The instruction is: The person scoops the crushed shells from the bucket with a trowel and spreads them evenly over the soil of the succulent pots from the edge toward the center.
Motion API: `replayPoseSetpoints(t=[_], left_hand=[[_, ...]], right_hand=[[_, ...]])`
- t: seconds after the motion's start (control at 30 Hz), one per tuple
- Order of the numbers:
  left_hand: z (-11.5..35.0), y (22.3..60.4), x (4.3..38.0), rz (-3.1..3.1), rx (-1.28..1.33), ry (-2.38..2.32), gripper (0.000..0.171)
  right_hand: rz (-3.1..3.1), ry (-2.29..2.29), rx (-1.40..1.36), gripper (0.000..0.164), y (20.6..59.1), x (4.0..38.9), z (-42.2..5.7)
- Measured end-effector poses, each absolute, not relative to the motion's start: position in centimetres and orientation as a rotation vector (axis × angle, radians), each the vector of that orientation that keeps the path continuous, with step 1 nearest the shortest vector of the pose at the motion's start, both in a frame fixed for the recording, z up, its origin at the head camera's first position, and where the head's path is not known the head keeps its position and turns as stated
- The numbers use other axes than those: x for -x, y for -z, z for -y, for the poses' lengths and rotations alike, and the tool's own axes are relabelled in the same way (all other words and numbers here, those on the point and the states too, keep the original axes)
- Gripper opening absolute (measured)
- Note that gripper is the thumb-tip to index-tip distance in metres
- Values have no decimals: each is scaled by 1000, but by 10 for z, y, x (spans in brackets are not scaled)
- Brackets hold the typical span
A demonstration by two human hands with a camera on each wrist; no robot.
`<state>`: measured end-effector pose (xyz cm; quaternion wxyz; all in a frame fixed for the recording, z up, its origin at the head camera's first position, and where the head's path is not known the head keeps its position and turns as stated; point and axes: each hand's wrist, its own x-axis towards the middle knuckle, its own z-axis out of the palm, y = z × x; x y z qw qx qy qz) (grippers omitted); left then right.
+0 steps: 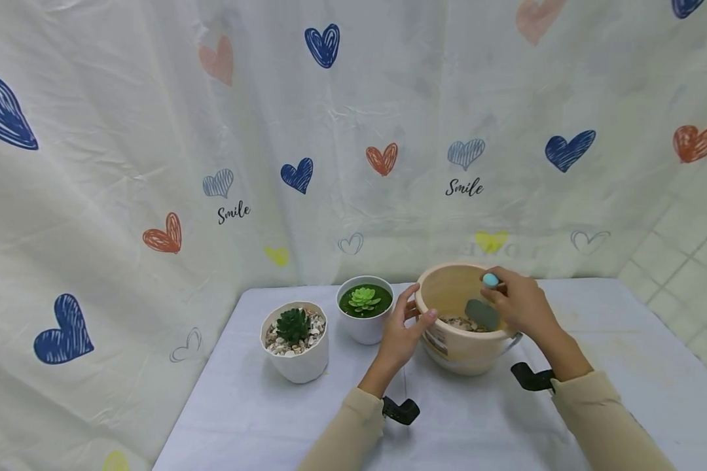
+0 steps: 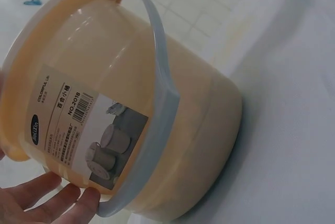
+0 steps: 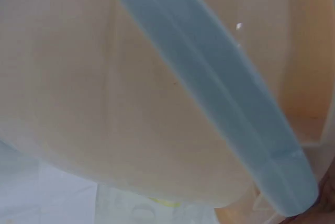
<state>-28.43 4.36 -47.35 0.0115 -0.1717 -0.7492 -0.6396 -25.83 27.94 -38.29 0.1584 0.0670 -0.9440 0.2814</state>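
Note:
A peach plastic bucket (image 1: 468, 353) with a grey-blue carrying handle (image 2: 152, 145) stands on the table. Small pebbles (image 1: 465, 323) lie in its bottom. My left hand (image 1: 402, 330) holds the bucket's left rim, the thumb at the edge and the fingers against the outer wall. Over the right rim, my right hand (image 1: 521, 302) grips a small shovel by its handle, whose light blue end (image 1: 490, 280) pokes out. The shovel's grey-green blade (image 1: 482, 314) points down inside the bucket. The right wrist view shows mainly the bucket's wall and its carrying handle (image 3: 220, 82), hiding the shovel.
Left of the bucket stands a white pot (image 1: 365, 330) with a light green succulent. Farther left is another white pot (image 1: 300, 366) holding a dark green succulent among pebbles. A white cloth (image 1: 613, 405) covers the table, and a heart-printed curtain (image 1: 412, 216) hangs behind.

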Motion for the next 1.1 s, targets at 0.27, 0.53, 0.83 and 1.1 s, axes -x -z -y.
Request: replayPoseSetpoints(t=[0.27,0.53,0.83,1.1], left_hand=[[-43,478,285,2355,536,1994,63],[-42,478,285,2354,538,2006,64],[-43,475,284,2357,537,2014,64],[-42,476,284,2353,544,2017,63]], right_hand=[[2759,-746,-228,23,381,254,-277],[2778,-717,-218,22,376,250,-269],[2795,-725,-186,24,370,251,-266],[2845,-817,-141,33,367,254,-273]])
